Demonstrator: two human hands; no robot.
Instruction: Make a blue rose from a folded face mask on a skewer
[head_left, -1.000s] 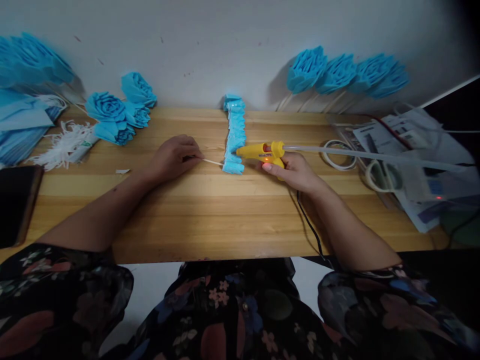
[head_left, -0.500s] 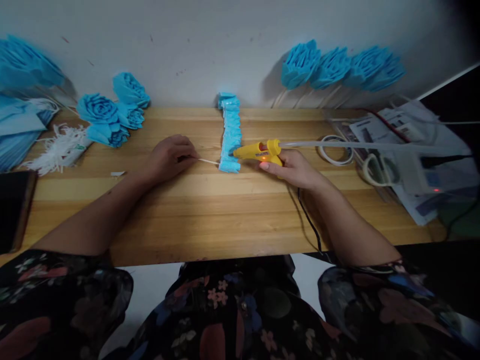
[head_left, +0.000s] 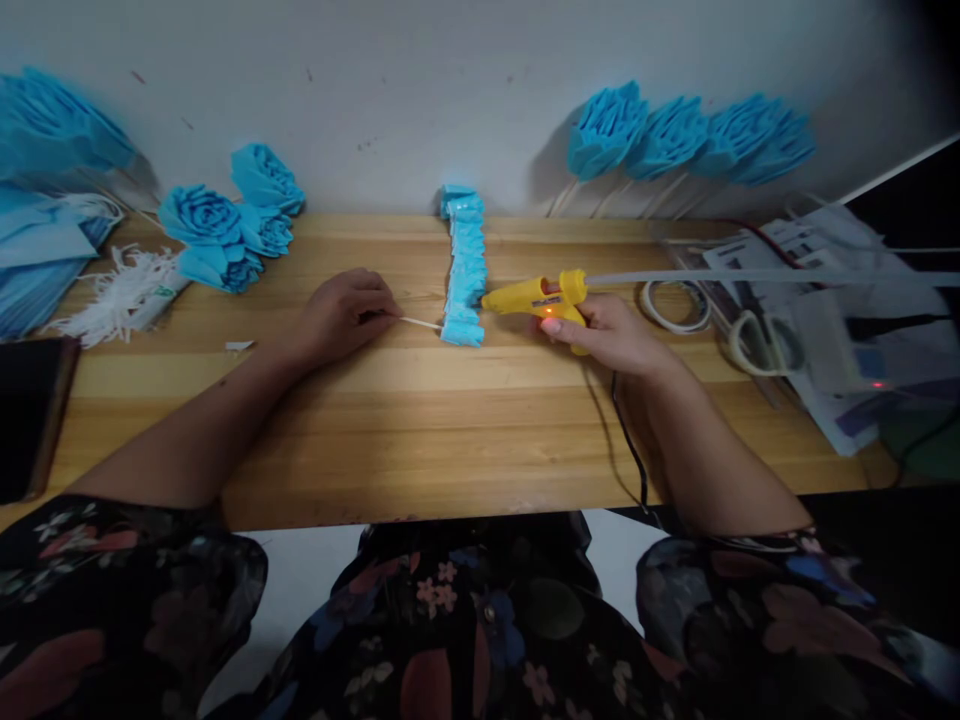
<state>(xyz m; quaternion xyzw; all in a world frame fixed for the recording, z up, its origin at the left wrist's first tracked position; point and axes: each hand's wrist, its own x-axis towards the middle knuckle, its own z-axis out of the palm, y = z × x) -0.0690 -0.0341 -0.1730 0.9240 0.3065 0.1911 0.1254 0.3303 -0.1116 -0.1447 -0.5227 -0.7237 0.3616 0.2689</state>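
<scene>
A pleated blue strip (head_left: 466, 265) lies lengthwise on the wooden table, its far end by the wall. My left hand (head_left: 352, 312) pinches a thin pale stick (head_left: 421, 322), whose other end meets the near, rolled end of the strip. In my right hand (head_left: 619, 335) is a yellow glue gun (head_left: 536, 297) with a small glowing light. Its nozzle points left and sits at the strip's right edge; whether it touches cannot be made out. A long translucent glue stick (head_left: 720, 277) sticks out of the gun's back.
Blue flowers (head_left: 202, 215) lie at the left, and more flowers on sticks (head_left: 607, 130) lean on the wall. Left also are white strands (head_left: 127, 290) and a dark device (head_left: 34, 415). A tape roll (head_left: 675, 325), scissors (head_left: 742, 345) and a power strip (head_left: 844, 360) are at right.
The glue gun in my right hand has drawn back a little to the right, off the strip's surface toward its edge. My left hand stays at the stick.
</scene>
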